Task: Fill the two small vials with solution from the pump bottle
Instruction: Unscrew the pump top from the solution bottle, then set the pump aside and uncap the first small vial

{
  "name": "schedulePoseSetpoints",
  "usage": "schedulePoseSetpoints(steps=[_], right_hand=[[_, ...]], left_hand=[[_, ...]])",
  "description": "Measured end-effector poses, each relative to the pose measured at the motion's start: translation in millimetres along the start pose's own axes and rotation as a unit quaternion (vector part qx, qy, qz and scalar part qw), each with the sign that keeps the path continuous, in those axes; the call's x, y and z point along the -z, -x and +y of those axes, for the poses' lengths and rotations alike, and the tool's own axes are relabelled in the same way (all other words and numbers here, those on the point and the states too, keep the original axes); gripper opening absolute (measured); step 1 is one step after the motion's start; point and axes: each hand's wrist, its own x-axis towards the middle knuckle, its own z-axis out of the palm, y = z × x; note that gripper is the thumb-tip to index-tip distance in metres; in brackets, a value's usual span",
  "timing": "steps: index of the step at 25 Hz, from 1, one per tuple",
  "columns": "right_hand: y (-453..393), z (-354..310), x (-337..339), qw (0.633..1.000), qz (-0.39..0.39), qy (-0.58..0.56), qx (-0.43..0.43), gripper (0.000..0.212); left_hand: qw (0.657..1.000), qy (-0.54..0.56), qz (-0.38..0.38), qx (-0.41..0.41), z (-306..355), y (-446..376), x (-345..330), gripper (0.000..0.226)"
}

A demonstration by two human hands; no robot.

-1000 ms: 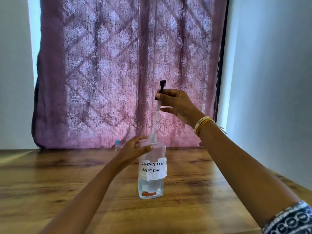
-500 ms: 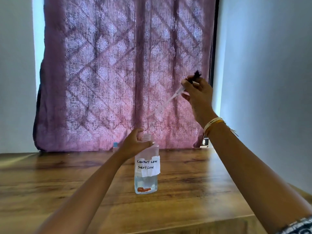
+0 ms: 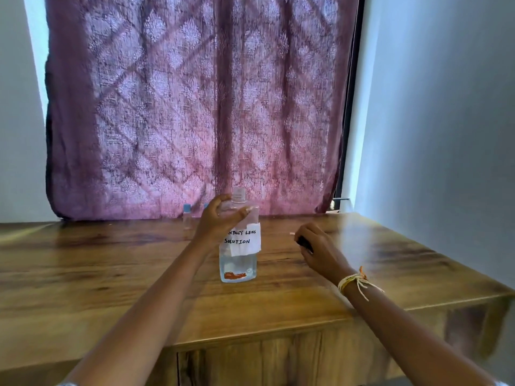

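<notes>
A clear bottle (image 3: pixel 238 263) with a white label reading "contact lens solution" stands upright on the wooden table (image 3: pixel 111 268), its threaded neck bare. My left hand (image 3: pixel 220 221) grips its shoulder. My right hand (image 3: pixel 317 247) is low over the table to the right of the bottle, closed around the black pump head (image 3: pixel 303 242); the tip of its tube shows past my fingers. One small vial (image 3: pixel 187 215) with a blue cap stands behind the bottle to the left, near the curtain. A second blue cap (image 3: pixel 206 205) peeks out beside my left hand.
A purple patterned curtain (image 3: pixel 195 107) hangs behind the table's far edge. A pale wall (image 3: pixel 446 135) closes in on the right. The table's front edge (image 3: pixel 306 324) runs across below my forearms, and its right edge falls off near the wall.
My right hand pulled the pump and its tube fully out of the bottle, swung it right and brought it down to the table. My left hand stayed on the bottle.
</notes>
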Motion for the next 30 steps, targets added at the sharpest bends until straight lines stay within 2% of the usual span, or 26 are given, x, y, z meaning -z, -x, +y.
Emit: schedulePoseSetpoints(steps=[5,8,13,15,17,19,21,23,26,30], right_hand=[[25,32,-1,0.993,-0.028,-0.031,-0.114,0.025],[30,41,3,0.967,-0.037,-0.05,-0.245,0.025],[24,50,7,0.935,-0.058,-0.088,-0.34,0.017],[18,47,9,0.922,-0.013,-0.112,-0.37,0.024],[7,41,11,0.905,0.072,-0.141,-0.396,0.028],[-5,29,9,0.889,0.152,-0.17,-0.398,0.025],[-16,10,-1,0.886,0.183,-0.193,-0.379,0.023],[-26,-11,-18,0.896,0.148,-0.224,-0.354,0.023],[-42,-39,-50,0.915,0.025,-0.27,-0.299,0.023],[-66,-62,-95,0.946,-0.129,-0.204,-0.215,0.026]], left_hand=[[1.0,0.024,-0.006,-0.013,-15,5,-3,0.071],[0.997,0.057,-0.051,0.012,-27,11,-3,0.095],[0.983,0.049,-0.163,0.062,-61,30,8,0.081],[0.981,0.027,-0.174,0.083,-68,32,12,0.078],[0.981,0.017,-0.168,0.1,-70,31,14,0.078],[0.981,0.015,-0.16,0.109,-69,30,15,0.075],[0.982,0.016,-0.151,0.115,-67,29,17,0.073],[0.984,0.014,-0.131,0.12,-68,26,22,0.066],[0.986,0.013,-0.106,0.126,-73,17,38,0.06],[0.985,0.048,-0.086,0.141,-81,3,67,0.055]])
